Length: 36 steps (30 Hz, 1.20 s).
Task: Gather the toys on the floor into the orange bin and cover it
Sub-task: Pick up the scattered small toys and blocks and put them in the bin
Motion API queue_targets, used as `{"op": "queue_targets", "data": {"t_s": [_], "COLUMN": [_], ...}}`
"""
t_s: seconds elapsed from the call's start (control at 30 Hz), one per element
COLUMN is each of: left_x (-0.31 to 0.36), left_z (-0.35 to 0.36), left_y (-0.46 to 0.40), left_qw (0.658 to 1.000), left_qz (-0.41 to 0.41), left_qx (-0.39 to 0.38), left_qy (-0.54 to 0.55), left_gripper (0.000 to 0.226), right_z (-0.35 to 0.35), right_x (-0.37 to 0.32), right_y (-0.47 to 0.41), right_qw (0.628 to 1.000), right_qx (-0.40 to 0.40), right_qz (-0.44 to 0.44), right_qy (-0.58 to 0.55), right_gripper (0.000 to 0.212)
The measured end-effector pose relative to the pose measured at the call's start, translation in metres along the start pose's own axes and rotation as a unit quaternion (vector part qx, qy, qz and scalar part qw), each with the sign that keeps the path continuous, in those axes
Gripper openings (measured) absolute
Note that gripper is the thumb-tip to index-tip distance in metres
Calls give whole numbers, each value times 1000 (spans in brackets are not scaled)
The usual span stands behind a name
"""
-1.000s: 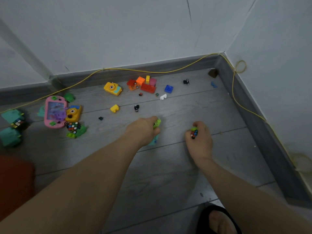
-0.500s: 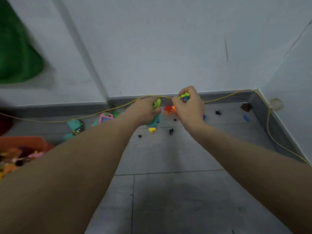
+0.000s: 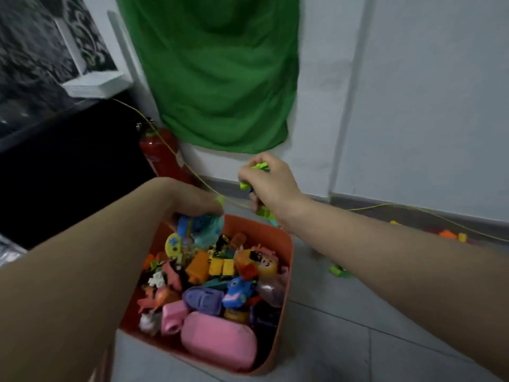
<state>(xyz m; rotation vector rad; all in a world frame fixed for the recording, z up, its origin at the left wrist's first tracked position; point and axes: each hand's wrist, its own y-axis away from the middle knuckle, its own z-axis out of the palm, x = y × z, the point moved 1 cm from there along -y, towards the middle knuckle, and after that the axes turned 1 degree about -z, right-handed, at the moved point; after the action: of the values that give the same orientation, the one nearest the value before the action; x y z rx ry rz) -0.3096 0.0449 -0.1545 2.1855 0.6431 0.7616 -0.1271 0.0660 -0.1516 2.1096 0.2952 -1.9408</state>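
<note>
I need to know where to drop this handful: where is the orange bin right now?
In the head view the orange bin sits low and centre on the floor, full of toys, directly below the left hand and just left of the right forearm.

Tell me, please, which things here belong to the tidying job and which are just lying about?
Job: bin, toys in it, left hand with teal toy, right hand with green toys, floor toys.
Bystanders: green cloth, extinguisher, yellow cable.
</note>
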Motion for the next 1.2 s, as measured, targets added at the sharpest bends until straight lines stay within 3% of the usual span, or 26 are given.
{"op": "queue_targets", "data": {"t_s": [0.07,0.13,0.17,0.23,0.3,0.43,0.53,0.63,0.7,0.77,0.9,1.2], "left_x": [-25,-24,-17,2,24,92,151,210,235,254,270,342], "left_z": [2,2,-1,-9,-11,25,73,135,173,214,296,425], "left_y": [-10,-11,-12,-19,-27,-49,-54,-54,-55,-60,-80,-113], "left_qw": [993,979,972,948,926,901,891,883,881,876,861,883], "left_qz": [-70,-64,-43,9,70,223,329,387,401,407,405,351], "left_qx": [-46,-49,-39,2,71,195,198,152,129,104,51,7], "left_qy": [-83,-185,-229,-317,-365,-318,-243,-216,-217,-235,-305,-313], "left_gripper": [52,56,51,37,28,32,28,28,30,36,55,78], "right_z": [16,17,13,1,-16,-65,-116,-189,-231,-274,-340,-511], "right_x": [11,22,27,30,28,21,31,63,87,116,177,259], "right_y": [10,18,19,14,3,-11,-8,11,34,62,114,144], "right_qw": [982,923,903,913,952,978,970,940,905,868,846,824], "right_qx": [-150,-283,-301,-243,-150,-37,11,40,38,55,83,203], "right_qz": [48,99,94,54,75,119,133,170,198,230,287,338], "right_qy": [104,239,290,323,257,166,204,293,374,437,441,408], "right_gripper": [19,37,40,35,33,31,31,18,16,28,47,67]}}
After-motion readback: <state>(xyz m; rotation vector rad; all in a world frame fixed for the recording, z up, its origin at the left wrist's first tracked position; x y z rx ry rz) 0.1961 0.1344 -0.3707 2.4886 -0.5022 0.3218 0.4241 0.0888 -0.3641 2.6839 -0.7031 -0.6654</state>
